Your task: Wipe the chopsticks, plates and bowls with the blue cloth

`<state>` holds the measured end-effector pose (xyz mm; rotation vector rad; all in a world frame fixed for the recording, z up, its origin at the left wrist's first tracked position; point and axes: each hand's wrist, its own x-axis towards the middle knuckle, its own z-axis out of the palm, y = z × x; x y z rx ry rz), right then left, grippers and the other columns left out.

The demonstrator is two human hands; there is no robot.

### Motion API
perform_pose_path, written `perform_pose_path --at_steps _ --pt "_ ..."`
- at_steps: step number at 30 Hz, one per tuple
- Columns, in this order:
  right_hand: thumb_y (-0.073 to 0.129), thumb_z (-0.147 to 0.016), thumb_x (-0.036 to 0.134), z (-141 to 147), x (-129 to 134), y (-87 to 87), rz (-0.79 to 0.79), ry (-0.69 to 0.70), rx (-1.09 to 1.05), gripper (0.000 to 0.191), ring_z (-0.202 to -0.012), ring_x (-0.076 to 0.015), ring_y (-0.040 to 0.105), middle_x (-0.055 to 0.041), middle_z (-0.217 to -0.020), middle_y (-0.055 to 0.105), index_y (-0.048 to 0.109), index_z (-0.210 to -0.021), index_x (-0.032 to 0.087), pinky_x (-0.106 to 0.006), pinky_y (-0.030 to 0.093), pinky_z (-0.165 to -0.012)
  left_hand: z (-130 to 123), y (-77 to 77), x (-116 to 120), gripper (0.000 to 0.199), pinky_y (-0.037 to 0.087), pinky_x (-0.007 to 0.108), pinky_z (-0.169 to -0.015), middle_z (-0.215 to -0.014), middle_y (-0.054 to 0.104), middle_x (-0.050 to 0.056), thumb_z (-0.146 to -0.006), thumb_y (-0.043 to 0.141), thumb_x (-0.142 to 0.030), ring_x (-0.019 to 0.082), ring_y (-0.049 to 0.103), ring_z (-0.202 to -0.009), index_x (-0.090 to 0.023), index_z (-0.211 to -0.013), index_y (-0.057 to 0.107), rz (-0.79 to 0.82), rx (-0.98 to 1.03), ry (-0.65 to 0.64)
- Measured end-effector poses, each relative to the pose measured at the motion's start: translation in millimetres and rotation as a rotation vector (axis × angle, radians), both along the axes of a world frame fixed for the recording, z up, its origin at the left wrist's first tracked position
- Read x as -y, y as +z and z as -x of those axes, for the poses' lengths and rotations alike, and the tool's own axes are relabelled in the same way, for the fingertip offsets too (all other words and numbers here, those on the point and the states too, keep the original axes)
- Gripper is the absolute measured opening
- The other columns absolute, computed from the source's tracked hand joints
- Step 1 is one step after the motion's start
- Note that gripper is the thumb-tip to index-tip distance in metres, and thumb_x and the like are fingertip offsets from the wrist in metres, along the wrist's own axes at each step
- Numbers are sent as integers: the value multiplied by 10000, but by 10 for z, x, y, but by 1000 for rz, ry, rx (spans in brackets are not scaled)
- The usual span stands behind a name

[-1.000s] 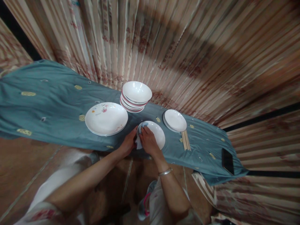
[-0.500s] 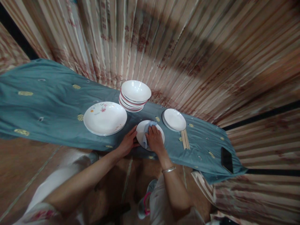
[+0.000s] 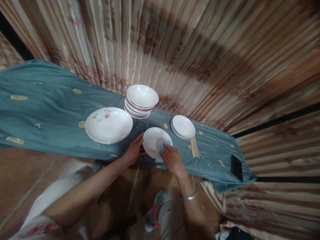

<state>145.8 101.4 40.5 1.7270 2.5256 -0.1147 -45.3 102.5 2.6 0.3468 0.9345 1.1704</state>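
Note:
A small white plate [image 3: 152, 140] is in front of me near the table's front edge. My left hand [image 3: 134, 148] grips its left rim, thumb on top and fingers at the side and below. A light blue cloth [image 3: 165, 146] lies against the plate's right part. On that cloth rests my right hand [image 3: 173, 158], its fingers closed over it and pressing toward the rim. Part of the cloth is hidden under the fingers.
Large oval plates [image 3: 110, 128] with a flower print lie at the left. Behind stands a stack of white bowls [image 3: 142, 96]. Small plates [image 3: 183, 127], wooden chopsticks [image 3: 194, 147] and a black phone [image 3: 236, 167] are rightward on the green tablecloth [image 3: 57, 110]. A curtain [image 3: 160, 50] hangs behind.
My right hand has slid with the cloth from the plate's middle to its lower right edge. My left hand keeps its place on the rim. The whole view has shifted slightly.

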Motion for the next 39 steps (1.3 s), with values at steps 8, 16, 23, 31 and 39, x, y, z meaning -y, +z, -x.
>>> perform_pose_path --at_steps 8,16,23,31,39 --pt "426 -950 164 44 146 132 105 123 -6 238 -1029 -211 626 -113 -1052 695 653 -1018 144 -321 451 -936 -12 57 5 599 585 363 -629 -1236 619 116 -845 584 -286 214 675 -800 -265 -1420 417 -8 -61 -1" --pt "433 -938 150 195 184 166 83 91 -119 259 -920 -228 665 -110 -982 720 652 -1075 156 -320 486 -840 -18 64 10 585 577 343 -593 -1120 664 100 -851 576 -281 187 654 -724 -256 -1416 426 0 -65 8" --pt "385 -954 229 109 -26 98 -198 -119 -382 360 -978 -235 651 -144 -1069 695 577 -1236 113 -315 497 -831 -10 70 11 573 585 378 -641 -1166 646 109 -868 553 -273 212 671 -794 -266 -1423 409 5 -31 -6" --pt "420 -928 204 107 0 43 -149 -51 -362 323 -1054 -259 610 -161 -1136 663 630 -1159 122 -395 489 -909 -15 22 -3 596 583 377 -658 -1187 641 107 -845 595 -301 220 673 -836 -282 -1414 418 10 -17 -5" --pt "414 -953 355 196 164 61 229 149 -594 441 -1257 -214 514 -80 -1352 561 477 -1370 226 -413 393 -1080 -14 30 17 605 552 307 -607 -1132 664 92 -830 602 -320 184 651 -761 -260 -1408 436 -31 -49 -9"
